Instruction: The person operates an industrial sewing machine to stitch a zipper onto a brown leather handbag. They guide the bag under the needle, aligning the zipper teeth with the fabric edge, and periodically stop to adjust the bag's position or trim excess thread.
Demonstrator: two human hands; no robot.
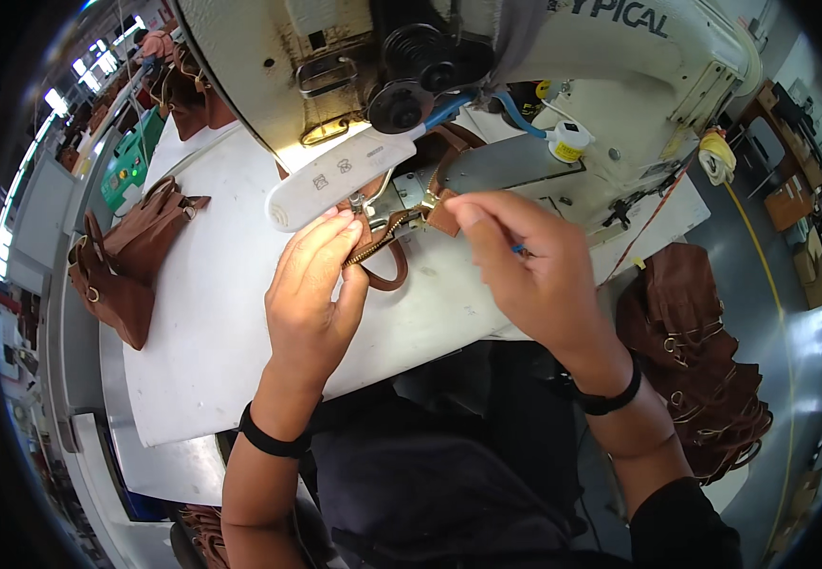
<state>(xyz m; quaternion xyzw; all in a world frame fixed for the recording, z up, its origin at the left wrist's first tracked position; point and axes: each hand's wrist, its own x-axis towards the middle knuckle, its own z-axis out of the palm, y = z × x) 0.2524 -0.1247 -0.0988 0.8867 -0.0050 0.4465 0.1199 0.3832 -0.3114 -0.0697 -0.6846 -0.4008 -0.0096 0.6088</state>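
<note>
- Your dark lap is nearest to the camera, low in the picture, and both forearms rise from it to the white table, so the hands meet just under the needle area.
- At the far left of the table lie finished brown leather bags, well apart from your hands; I think they are placed there so that they do not disturb the sewing zone.
- Your left hand has the fingers closed together on the brass zipper tape. It pinches the tape from the left side, probably to keep it flat and tight.
- The brown leather piece curves under the zipper, between your two hands, touching the table and the machine bed.
- The white lamp bar hangs just above your left fingers, tilted, so its light falls on the seam.
- Your right hand is closed too: thumb and forefinger clamp a small brown leather tab at the zipper end, just beside the metal plate. A thin blue thing shows at the palm; I cannot tell what it is.
- The big white sewing machine fills the top of the view.
- At the right, below the table edge, a heap of brown leather pieces waits near your right wrist.
</note>
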